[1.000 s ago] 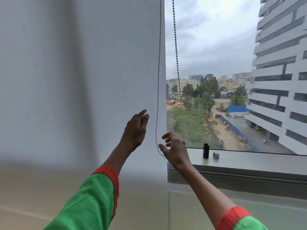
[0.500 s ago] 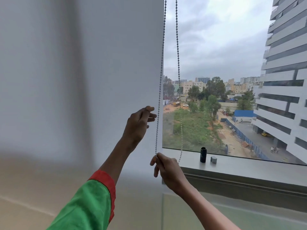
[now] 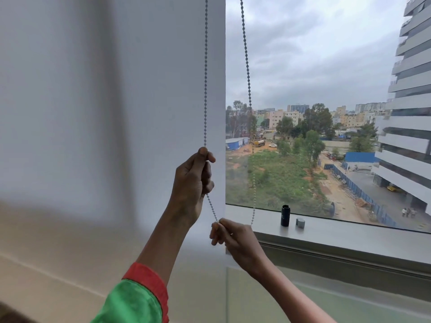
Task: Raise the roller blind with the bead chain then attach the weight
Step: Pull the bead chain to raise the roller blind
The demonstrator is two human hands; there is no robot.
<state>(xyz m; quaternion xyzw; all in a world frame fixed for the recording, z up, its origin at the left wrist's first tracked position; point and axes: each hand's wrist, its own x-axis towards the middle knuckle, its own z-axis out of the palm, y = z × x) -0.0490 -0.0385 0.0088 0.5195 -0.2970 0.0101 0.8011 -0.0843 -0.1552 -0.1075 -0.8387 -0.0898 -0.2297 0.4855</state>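
Both hands grip the bead chain (image 3: 205, 89) beside the grey windowsill (image 3: 349, 236) and lowered blind (image 3: 116, 101)

We see the roller blind (image 3: 105, 89) left of the window (image 3: 326, 66), the bead chain (image 3: 205, 78) before its edge, two small objects (image 3: 285, 215) on the sill (image 3: 349, 236).

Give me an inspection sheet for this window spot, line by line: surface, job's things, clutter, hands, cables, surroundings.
Surface: grey window sill, level.
Job's things: white roller blind down over the left pane; bead chain hanging in two strands; black cylinder upright on the sill, small grey piece beside it.
Clutter: nothing seen.
Hands: left hand grips the left strand; right hand pinches it lower down.
Cables: nothing seen apart from the chain.
Surroundings: glass pane, buildings, trees, overcast sky.
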